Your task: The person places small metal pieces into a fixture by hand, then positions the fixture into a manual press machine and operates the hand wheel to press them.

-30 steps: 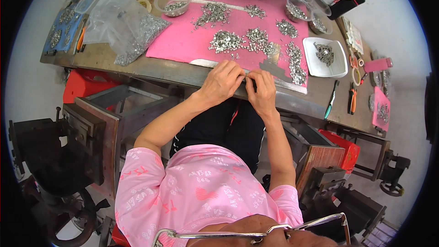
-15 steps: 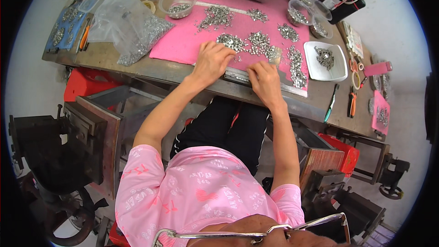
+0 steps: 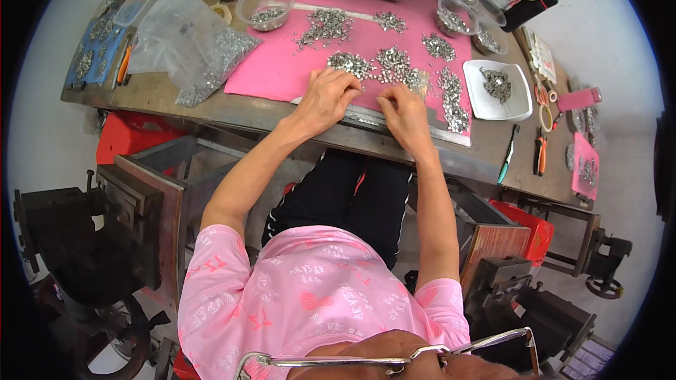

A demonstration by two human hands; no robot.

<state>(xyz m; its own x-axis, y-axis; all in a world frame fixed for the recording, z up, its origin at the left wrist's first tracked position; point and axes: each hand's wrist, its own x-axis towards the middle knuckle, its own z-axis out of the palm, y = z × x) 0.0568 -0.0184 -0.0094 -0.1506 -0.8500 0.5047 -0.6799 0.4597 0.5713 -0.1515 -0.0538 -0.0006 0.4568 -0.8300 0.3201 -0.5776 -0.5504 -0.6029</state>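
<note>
My left hand (image 3: 326, 100) is over the front edge of a pink cloth (image 3: 267, 63), its thumb and fingertips drawn together. Whatever lies between them is too small to make out. A short way to the right, my right hand (image 3: 406, 118) has thumb and forefinger pinched, and its contents cannot be told either. Between and below both hands lies a narrow metal strip (image 3: 362, 119) along the table edge, with small shiny pieces in a row on it. Just beyond the fingers are loose piles of small silvery metal pieces (image 3: 351, 65), with another pile (image 3: 453, 102) right of my right hand.
A white square tray (image 3: 521, 102) with metal pieces stands at the right, near a toothbrush (image 3: 508, 155) and orange-handled pliers (image 3: 540, 155). Clear tubs (image 3: 265, 8) line the back. A plastic bag (image 3: 186, 42) of metal bits sits at the left. Vises (image 3: 120, 218) flank the table.
The whole view has shifted slightly. My right hand's fingers have pulled in a little; my left hand stays in nearly the same place over the cloth's edge.
</note>
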